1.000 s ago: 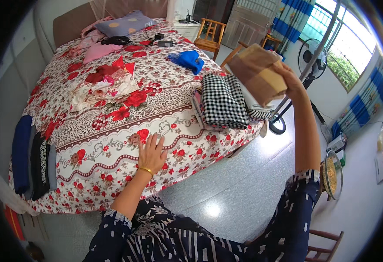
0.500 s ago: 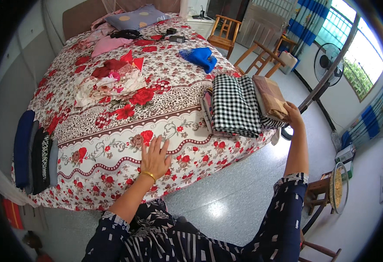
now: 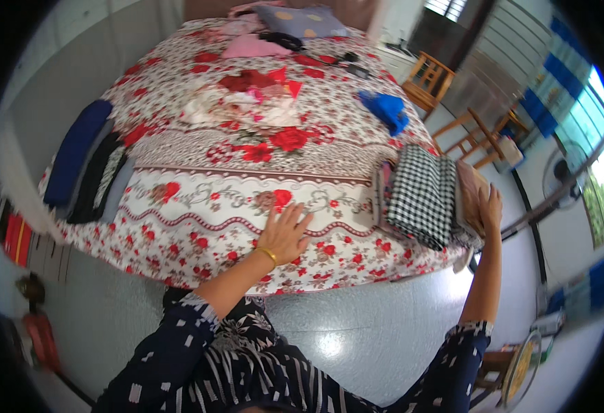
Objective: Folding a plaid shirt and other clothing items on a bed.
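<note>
My left hand (image 3: 285, 234) lies flat on the floral bedspread (image 3: 212, 199) near the bed's front edge, fingers spread, a gold bangle at the wrist. It holds nothing. At the bed's right front corner, my right hand (image 3: 491, 208) rests against the outer side of a brown folded cloth (image 3: 469, 193), its fingers stretched along it. That cloth leans beside a black-and-white checked folded cloth (image 3: 422, 196). More folded fabric shows at the left side of this bundle. A row of dark folded clothes (image 3: 81, 165) lies at the bed's left front corner.
Farther back are a crumpled cream and red cloth (image 3: 247, 103), a blue cloth (image 3: 387, 111), a pink cushion (image 3: 257, 46), a grey pillow (image 3: 302, 22) and black adapters with cords (image 3: 357, 70). Wooden chairs (image 3: 428, 81) and a standing fan (image 3: 562, 175) stand right of the bed.
The view has turned left, so the bed and folded clothes sit differently in it. My right hand has shifted slightly along the brown cloth, which stands more upright. My left hand stays on the bedspread.
</note>
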Demonstrator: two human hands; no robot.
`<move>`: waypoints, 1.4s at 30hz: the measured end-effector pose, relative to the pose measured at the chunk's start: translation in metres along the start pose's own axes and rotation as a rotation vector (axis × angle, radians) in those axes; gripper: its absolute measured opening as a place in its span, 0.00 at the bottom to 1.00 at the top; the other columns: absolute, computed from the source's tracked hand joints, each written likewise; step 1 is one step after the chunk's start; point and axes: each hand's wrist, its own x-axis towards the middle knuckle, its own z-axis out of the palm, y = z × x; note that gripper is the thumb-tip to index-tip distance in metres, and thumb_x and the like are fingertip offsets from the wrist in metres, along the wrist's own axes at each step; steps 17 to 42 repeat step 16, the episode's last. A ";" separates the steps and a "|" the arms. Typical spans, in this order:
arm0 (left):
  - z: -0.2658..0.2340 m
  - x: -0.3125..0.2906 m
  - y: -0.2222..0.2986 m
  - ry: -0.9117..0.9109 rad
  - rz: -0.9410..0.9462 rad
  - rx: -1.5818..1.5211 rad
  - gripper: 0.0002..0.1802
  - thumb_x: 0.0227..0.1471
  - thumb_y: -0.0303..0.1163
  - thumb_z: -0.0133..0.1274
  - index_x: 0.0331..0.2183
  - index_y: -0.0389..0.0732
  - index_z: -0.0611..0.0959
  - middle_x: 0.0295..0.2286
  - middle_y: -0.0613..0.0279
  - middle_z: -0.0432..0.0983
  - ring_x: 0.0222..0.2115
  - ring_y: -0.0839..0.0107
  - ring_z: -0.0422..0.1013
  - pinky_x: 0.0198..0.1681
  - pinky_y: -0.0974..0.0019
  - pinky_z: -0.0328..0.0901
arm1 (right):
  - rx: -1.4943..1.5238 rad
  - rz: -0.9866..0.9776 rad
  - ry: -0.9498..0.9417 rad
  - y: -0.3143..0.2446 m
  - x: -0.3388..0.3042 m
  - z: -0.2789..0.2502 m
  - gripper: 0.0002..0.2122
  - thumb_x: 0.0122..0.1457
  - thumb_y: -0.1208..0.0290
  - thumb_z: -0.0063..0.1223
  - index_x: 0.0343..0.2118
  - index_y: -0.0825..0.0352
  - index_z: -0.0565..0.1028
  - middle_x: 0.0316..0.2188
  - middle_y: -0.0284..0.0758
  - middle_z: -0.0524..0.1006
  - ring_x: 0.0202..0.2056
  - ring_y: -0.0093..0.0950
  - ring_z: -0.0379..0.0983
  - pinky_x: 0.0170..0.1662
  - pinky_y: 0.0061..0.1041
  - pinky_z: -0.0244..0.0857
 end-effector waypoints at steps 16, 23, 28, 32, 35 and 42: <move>0.000 -0.002 0.000 -0.047 -0.009 -0.047 0.30 0.47 0.49 0.39 0.51 0.46 0.63 0.52 0.55 0.54 0.54 0.62 0.48 0.56 0.46 0.37 | 0.381 -0.795 -0.315 -0.293 -0.120 0.089 0.19 0.45 0.71 0.55 0.43 0.67 0.67 0.42 0.47 0.68 0.46 0.39 0.64 0.51 0.32 0.54; 0.000 -0.002 0.000 -0.047 -0.009 -0.047 0.30 0.47 0.49 0.39 0.51 0.46 0.63 0.52 0.55 0.54 0.54 0.62 0.48 0.56 0.46 0.37 | 0.381 -0.795 -0.315 -0.293 -0.120 0.089 0.19 0.45 0.71 0.55 0.43 0.67 0.67 0.42 0.47 0.68 0.46 0.39 0.64 0.51 0.32 0.54; 0.000 -0.002 0.000 -0.047 -0.009 -0.047 0.30 0.47 0.49 0.39 0.51 0.46 0.63 0.52 0.55 0.54 0.54 0.62 0.48 0.56 0.46 0.37 | 0.381 -0.795 -0.315 -0.293 -0.120 0.089 0.19 0.45 0.71 0.55 0.43 0.67 0.67 0.42 0.47 0.68 0.46 0.39 0.64 0.51 0.32 0.54; 0.000 -0.002 0.000 -0.047 -0.009 -0.047 0.30 0.47 0.49 0.39 0.51 0.46 0.63 0.52 0.55 0.54 0.54 0.62 0.48 0.56 0.46 0.37 | 0.381 -0.795 -0.315 -0.293 -0.120 0.089 0.19 0.45 0.71 0.55 0.43 0.67 0.67 0.42 0.47 0.68 0.46 0.39 0.64 0.51 0.32 0.54; 0.000 -0.002 0.000 -0.047 -0.009 -0.047 0.30 0.47 0.49 0.39 0.51 0.46 0.63 0.52 0.55 0.54 0.54 0.62 0.48 0.56 0.46 0.37 | 0.381 -0.795 -0.315 -0.293 -0.120 0.089 0.19 0.45 0.71 0.55 0.43 0.67 0.67 0.42 0.47 0.68 0.46 0.39 0.64 0.51 0.32 0.54; 0.000 -0.002 0.000 -0.047 -0.009 -0.047 0.30 0.47 0.49 0.39 0.51 0.46 0.63 0.52 0.55 0.54 0.54 0.62 0.48 0.56 0.46 0.37 | 0.381 -0.795 -0.315 -0.293 -0.120 0.089 0.19 0.45 0.71 0.55 0.43 0.67 0.67 0.42 0.47 0.68 0.46 0.39 0.64 0.51 0.32 0.54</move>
